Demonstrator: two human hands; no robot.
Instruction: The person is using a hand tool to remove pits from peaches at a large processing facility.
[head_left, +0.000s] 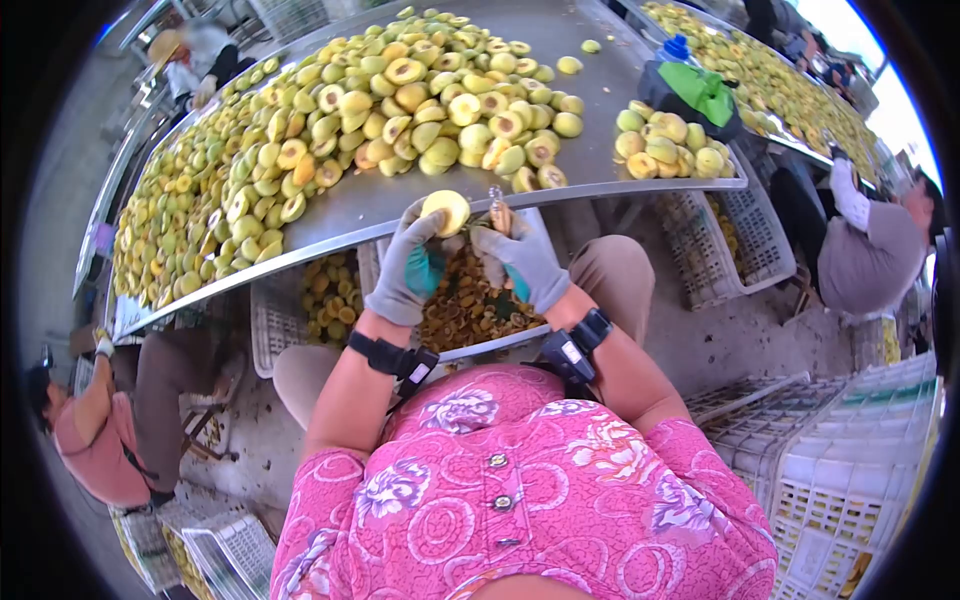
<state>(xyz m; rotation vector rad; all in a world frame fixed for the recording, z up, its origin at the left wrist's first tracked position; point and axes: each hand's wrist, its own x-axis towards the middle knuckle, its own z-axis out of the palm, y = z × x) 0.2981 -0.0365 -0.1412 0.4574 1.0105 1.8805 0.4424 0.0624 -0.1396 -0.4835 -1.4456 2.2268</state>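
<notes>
My left hand (pixel 408 262), in a grey glove with a teal patch, is closed on a pale yellow fruit half (pixel 446 212) at the table's front edge. Just right of it, my right hand (pixel 524 256), gloved too, grips a small tool with a wooden handle (pixel 500 218) and a coiled metal part pointing up. The two hands are close together above a white crate (pixel 480 346) holding brown and orange scraps. Behind them, a large heap of halved fruit (pixel 410 100) covers much of the metal table (pixel 590 120).
A smaller fruit pile (pixel 668 146) lies at the right beside a dark bag with green plastic (pixel 700 94). White crates (pixel 705 250) stand beneath the table and at lower right (pixel 830 500). People sit at left (pixel 100 430) and right (pixel 870 240); another is at upper left.
</notes>
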